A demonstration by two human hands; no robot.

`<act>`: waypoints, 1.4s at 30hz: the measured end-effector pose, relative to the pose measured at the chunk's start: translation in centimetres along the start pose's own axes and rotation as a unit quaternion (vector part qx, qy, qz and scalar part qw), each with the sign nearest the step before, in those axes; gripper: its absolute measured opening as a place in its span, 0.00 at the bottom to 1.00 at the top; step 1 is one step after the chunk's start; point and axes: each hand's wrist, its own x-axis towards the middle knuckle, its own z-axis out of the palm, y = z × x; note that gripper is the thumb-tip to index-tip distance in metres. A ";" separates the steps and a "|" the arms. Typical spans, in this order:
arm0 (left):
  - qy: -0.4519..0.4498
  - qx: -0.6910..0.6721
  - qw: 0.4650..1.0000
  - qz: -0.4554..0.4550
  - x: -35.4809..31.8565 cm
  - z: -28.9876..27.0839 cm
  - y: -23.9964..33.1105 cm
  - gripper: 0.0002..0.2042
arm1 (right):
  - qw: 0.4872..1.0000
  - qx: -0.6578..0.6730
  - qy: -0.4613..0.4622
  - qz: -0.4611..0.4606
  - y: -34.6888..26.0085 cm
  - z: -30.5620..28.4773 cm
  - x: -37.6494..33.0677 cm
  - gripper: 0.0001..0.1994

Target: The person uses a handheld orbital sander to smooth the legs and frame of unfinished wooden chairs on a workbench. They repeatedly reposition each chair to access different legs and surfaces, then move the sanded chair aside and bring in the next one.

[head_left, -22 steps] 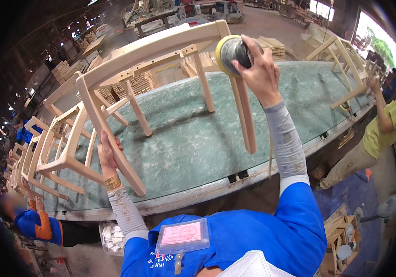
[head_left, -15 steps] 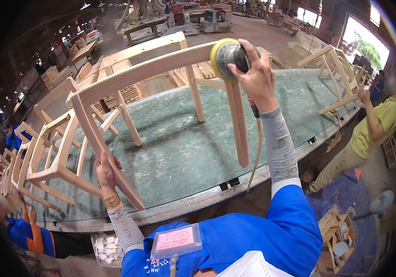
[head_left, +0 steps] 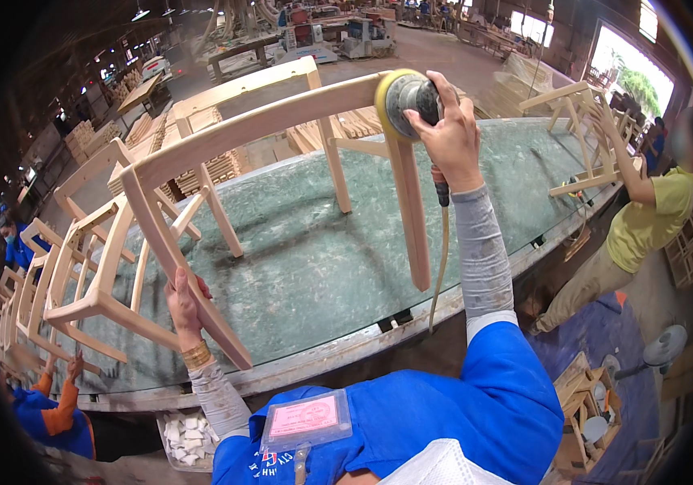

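A pale wooden chair frame (head_left: 261, 117) stands on the long green worktable (head_left: 282, 299) in front of me. My left hand (head_left: 185, 305) is wrapped round its near left leg, low down. Up at the frame's right corner, my right hand (head_left: 453, 133) grips a round sander (head_left: 407, 103) with a dark body and a yellow pad rim. The pad is turned on edge and meets the corner where the top rail joins the right leg. A hose (head_left: 443, 242) hangs from the sander past the table edge.
More chair frames (head_left: 96, 299) crowd the table's left side. At the far right, a person in yellow (head_left: 653, 210) handles another chair frame (head_left: 585, 145). A person in blue and orange (head_left: 55, 412) works at lower left. Below the table edge sits a bin of white pieces (head_left: 189, 439).
The sander has shifted slightly right, toward the outer side of the corner. My left hand stays on the leg. The person in yellow has raised an arm to the far chair frame.
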 end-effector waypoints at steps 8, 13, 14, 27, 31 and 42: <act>0.010 0.006 1.000 -0.002 0.1 0.9 0.6 0.22 | 0.997 0.035 -0.047 0.052 2.1 -0.3 -0.7 0.33; 0.017 0.015 1.000 -0.009 0.2 0.8 0.6 0.22 | 0.986 0.143 -0.055 0.070 3.7 0.6 1.2 0.31; 0.014 0.018 1.000 -0.006 0.2 0.8 0.5 0.22 | 0.978 0.165 -0.080 0.095 4.2 0.3 0.1 0.31; 0.022 0.009 1.000 -0.009 0.8 0.9 0.5 0.22 | 0.999 -0.015 -0.036 0.017 1.5 0.2 -0.5 0.33; 0.009 0.008 1.000 -0.008 1.0 1.3 0.7 0.22 | 0.999 -0.028 -0.018 0.005 0.7 0.3 1.0 0.33; 0.005 -0.004 1.000 -0.013 1.3 1.0 0.9 0.21 | 0.999 -0.033 -0.016 -0.001 -0.1 0.6 -0.2 0.33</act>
